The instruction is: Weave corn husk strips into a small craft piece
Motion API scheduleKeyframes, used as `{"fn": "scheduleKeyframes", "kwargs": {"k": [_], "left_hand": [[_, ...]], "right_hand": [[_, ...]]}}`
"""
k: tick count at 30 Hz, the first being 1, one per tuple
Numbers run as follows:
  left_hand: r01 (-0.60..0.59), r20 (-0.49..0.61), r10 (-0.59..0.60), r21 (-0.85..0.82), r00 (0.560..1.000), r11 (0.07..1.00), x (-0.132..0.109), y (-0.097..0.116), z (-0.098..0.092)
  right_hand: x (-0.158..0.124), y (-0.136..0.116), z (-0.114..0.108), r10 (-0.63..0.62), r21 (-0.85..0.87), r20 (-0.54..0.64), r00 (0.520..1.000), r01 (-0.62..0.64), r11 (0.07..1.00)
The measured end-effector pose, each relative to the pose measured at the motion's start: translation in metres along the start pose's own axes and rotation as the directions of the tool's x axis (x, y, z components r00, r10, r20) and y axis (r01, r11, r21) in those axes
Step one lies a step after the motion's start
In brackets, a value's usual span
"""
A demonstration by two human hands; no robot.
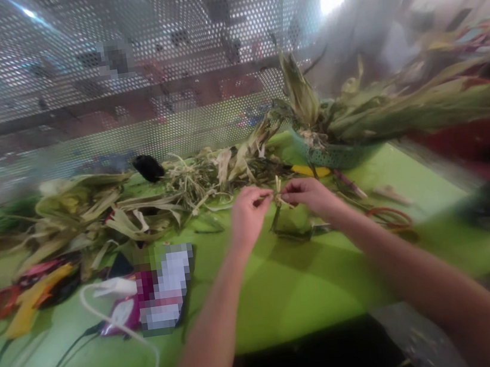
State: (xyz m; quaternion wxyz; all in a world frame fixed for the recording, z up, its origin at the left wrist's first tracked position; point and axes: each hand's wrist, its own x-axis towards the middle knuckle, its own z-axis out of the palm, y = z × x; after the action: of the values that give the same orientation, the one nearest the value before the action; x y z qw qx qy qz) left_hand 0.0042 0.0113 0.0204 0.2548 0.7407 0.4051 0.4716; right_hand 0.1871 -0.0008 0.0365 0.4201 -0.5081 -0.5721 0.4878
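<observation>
Both hands meet over the middle of the green table (262, 313), pinching a small pale strip of corn husk (278, 186) between them. My left hand (251, 210) has thumb and forefinger closed on its left side. From the right, my right hand (309, 194) grips the same piece with its fingers curled. Just below the hands a small frame-like dark green object (293, 225) stands on the table; whether it joins the strip I cannot tell. Blur hides the finer detail at the fingertips.
Dried corn husks (141, 215) and shredded strips (190, 178) lie along the back. A green basket (340, 153) of husks stands back right. At left are a yellow glue gun (34, 298), a phone (169, 290) and a white cable (152, 352). An orange ring (391, 217) lies right.
</observation>
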Motion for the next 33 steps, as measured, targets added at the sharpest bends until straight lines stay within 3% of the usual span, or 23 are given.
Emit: {"fn": "scheduleKeyframes", "kwargs": {"k": [5, 12, 18, 23, 25, 28, 31, 33], "left_hand": [[-0.052, -0.025, 0.052, -0.002, 0.998, 0.999, -0.001, -0.001, 0.004], [-0.008, 0.014, 0.008, -0.002, 1.000, 1.000, -0.002, 0.001, 0.005], [0.133, 0.074, -0.118, -0.238, 0.990, 0.962, -0.002, 0.001, 0.009], [0.195, 0.185, -0.130, -0.392, 0.974, 0.899, -0.002, -0.003, 0.010], [0.217, 0.194, -0.152, -0.379, 0.969, 0.900, -0.002, -0.006, 0.010], [0.255, 0.188, -0.201, -0.326, 0.961, 0.910, -0.002, -0.010, 0.011], [0.285, 0.185, -0.237, -0.299, 0.954, 0.911, -0.001, -0.014, 0.011], [0.296, 0.184, -0.251, -0.288, 0.950, 0.911, -0.001, -0.016, 0.012]], "right_hand": [[0.005, 0.009, 0.001, 0.012, 0.105, 0.075, 0.997, -0.020, 0.994], [0.005, 0.010, -0.001, 0.047, 0.106, 0.115, 0.992, -0.060, 0.993], [0.007, 0.015, 0.001, 0.095, 0.150, 0.146, 0.985, -0.117, 0.982], [0.007, 0.017, 0.002, 0.124, 0.163, 0.139, 0.983, -0.146, 0.976], [0.007, 0.016, 0.001, 0.124, 0.085, 0.125, 0.984, -0.135, 0.987], [0.006, 0.014, -0.002, 0.076, -0.175, 0.071, 0.995, -0.063, 0.982], [0.007, 0.014, -0.009, -0.104, -0.469, 0.009, 0.995, 0.096, 0.878], [0.006, 0.013, -0.012, -0.212, -0.576, 0.001, 0.977, 0.174, 0.799]]}}
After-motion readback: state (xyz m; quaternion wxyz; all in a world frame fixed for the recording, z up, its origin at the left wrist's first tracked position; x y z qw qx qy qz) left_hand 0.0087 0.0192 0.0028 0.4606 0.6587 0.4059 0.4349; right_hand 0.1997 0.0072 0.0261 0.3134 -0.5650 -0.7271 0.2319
